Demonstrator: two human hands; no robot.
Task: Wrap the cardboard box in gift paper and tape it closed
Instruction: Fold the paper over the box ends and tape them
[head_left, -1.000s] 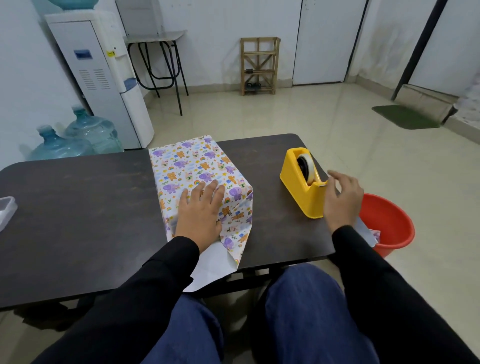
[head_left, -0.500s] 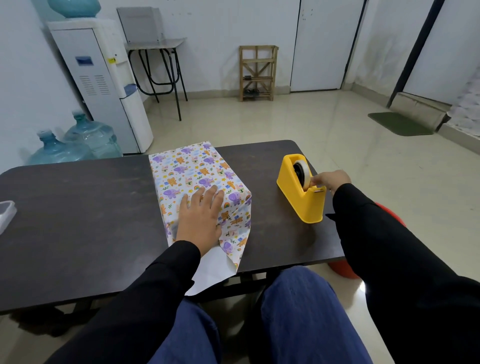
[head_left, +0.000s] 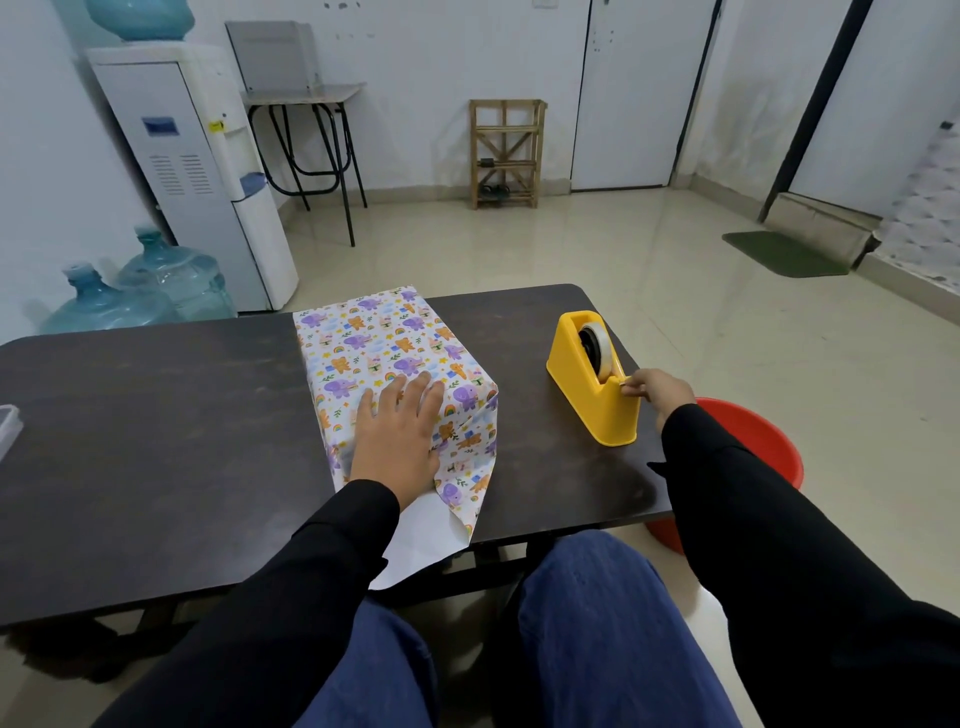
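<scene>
Box (head_left: 387, 353) mostly wrapped; near end flap untaped. Left hand (head_left: 397, 434), fingers flat, holds paper down; right hand (head_left: 655, 388) pinches tape at dispenser (head_left: 587, 387), bench's right edge.

A plain room with white walls (head_left: 431, 62) and a glossy beige tiled floor (head_left: 519, 249) reflecting soft light. At the far side stand a white water dispenser (head_left: 197, 171), 2 blue water bottles (head_left: 171, 280) beside it, a small table on black metal legs (head_left: 306, 93), a wooden rack (head_left: 506, 153) and a white door (head_left: 631, 93). A dark table (head_left: 156, 415) fills the foreground; a green mat (head_left: 784, 254) and a red bucket (head_left: 753, 441) sit on the floor at right.
</scene>
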